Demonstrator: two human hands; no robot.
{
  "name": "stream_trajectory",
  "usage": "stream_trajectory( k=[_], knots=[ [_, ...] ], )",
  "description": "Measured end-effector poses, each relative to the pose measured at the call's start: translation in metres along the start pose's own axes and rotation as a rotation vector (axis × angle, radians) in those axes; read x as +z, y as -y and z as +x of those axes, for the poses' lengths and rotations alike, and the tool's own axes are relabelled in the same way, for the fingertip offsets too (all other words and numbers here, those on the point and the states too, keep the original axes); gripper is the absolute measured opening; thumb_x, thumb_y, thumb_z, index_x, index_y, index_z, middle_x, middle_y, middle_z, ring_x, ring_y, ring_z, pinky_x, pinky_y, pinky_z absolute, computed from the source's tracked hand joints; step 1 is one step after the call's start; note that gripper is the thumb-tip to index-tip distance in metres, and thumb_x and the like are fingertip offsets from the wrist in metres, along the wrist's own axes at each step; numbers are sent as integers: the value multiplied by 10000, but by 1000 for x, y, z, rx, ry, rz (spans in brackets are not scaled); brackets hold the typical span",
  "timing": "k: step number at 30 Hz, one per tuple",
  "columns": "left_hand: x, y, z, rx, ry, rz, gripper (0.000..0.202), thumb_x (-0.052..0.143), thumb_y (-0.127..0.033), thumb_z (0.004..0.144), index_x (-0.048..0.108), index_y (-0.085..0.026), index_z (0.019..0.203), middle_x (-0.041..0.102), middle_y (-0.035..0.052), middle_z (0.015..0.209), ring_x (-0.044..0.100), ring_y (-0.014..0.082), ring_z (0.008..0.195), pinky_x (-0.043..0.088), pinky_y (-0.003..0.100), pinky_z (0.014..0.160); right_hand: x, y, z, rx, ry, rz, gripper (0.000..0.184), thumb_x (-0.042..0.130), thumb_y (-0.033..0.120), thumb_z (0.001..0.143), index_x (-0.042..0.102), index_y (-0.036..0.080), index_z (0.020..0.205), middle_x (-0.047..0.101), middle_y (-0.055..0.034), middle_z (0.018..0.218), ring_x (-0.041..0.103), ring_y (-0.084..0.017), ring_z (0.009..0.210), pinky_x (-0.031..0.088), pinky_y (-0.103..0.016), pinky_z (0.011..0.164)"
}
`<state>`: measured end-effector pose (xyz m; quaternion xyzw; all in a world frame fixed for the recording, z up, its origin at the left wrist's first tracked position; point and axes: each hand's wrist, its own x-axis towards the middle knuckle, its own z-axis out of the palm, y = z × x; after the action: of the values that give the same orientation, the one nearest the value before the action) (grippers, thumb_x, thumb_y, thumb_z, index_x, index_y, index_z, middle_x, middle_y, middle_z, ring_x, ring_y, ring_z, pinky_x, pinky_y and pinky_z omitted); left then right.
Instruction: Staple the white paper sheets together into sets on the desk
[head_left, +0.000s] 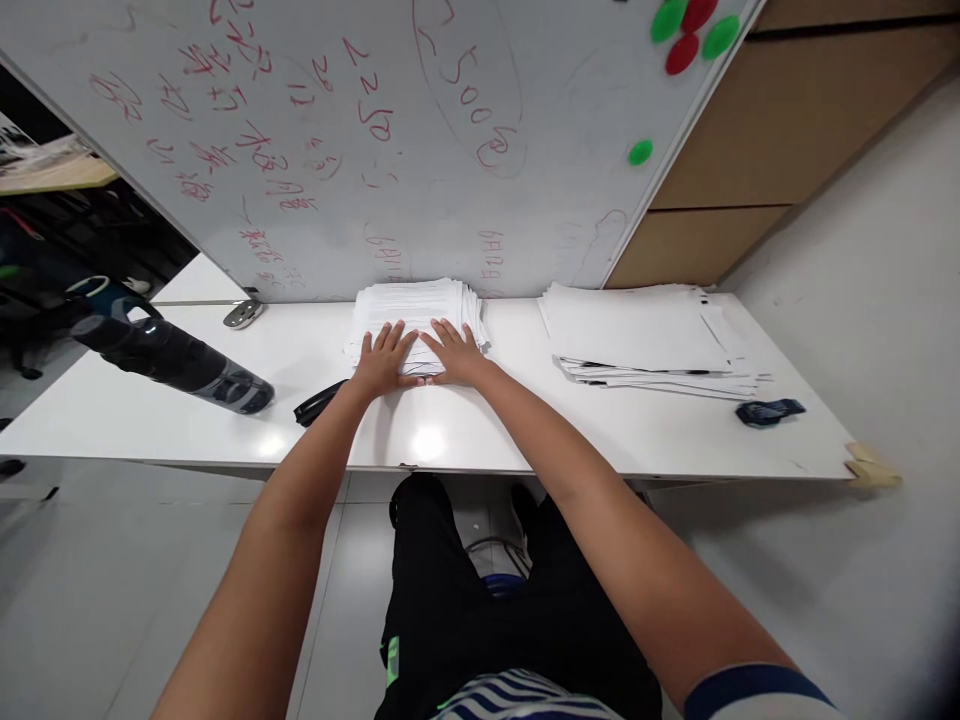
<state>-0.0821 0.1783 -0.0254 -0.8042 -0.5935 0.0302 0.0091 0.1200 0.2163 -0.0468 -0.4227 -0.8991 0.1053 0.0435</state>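
Observation:
A thick stack of white paper (420, 300) lies at the back of the white table (525, 430), against a whiteboard. My left hand (382, 358) rests flat on the stack's near edge with its fingers spread. My right hand (454, 352) lies flat beside it, fingers stretched out on the same stack, thumbs nearly touching. Neither hand grips anything.
A second, looser pile of papers (645, 335) lies to the right, with a dark blue small object (769, 411) near it. A dark bottle (169, 350) lies on the left and a black stapler-like item (319, 402) beside my left forearm. The whiteboard (375, 140) with red writing stands behind.

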Motion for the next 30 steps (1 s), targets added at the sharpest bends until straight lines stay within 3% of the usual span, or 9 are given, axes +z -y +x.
stream_trajectory(
  k=[14, 20, 23, 26, 28, 30],
  knots=[
    [3, 9, 5, 34, -21, 22, 1042, 588, -708, 780, 166, -232, 1605, 68, 119, 1673, 52, 368, 1525, 44, 572, 1192, 2, 3, 4, 38, -25, 9, 1082, 705, 588, 784, 104, 217, 1603, -30, -155, 1669, -42, -361, 1532, -9, -646, 1175],
    [4, 11, 8, 24, -75, 67, 974, 555, -673, 808, 195, -232, 1599, 107, 128, 1667, 89, 366, 1522, 103, 606, 1177, -2, 17, 7, 50, -74, -22, 1040, 726, 579, 763, 210, 199, 1582, 51, -176, 1663, 25, -366, 1532, 45, -662, 1168],
    [2, 9, 8, -2, -78, 51, 949, 568, -652, 811, 231, -227, 1590, 138, 151, 1659, 103, 393, 1514, 135, 625, 1164, -2, 21, -2, 157, -178, -51, 978, 743, 558, 757, 296, 205, 1552, 76, -203, 1654, 29, -380, 1529, 29, -672, 1157],
    [3, -12, -12, -139, -205, -12, 880, 572, -591, 843, 281, -192, 1571, 123, 195, 1652, 44, 428, 1511, 136, 659, 1144, -10, 2, -41, 203, -299, -41, 945, 689, 541, 813, 238, 208, 1573, 31, -185, 1661, -15, -362, 1532, 2, -653, 1167],
    [9, -43, -34, -228, -367, -77, 823, 542, -519, 889, 259, -162, 1574, 62, 199, 1659, -25, 412, 1516, 98, 661, 1152, -20, -29, -83, 234, -345, -23, 889, 586, 581, 875, 199, 214, 1586, 6, -163, 1668, -37, -341, 1535, -15, -634, 1175],
    [20, -85, -55, -240, -481, -167, 766, 495, -475, 929, 250, -146, 1575, 42, 179, 1666, -59, 383, 1521, 80, 631, 1174, -29, -68, -126, 431, -390, -19, 787, 502, 550, 929, 226, 210, 1582, 15, -147, 1673, -25, -320, 1539, -42, -608, 1181]
  ],
)
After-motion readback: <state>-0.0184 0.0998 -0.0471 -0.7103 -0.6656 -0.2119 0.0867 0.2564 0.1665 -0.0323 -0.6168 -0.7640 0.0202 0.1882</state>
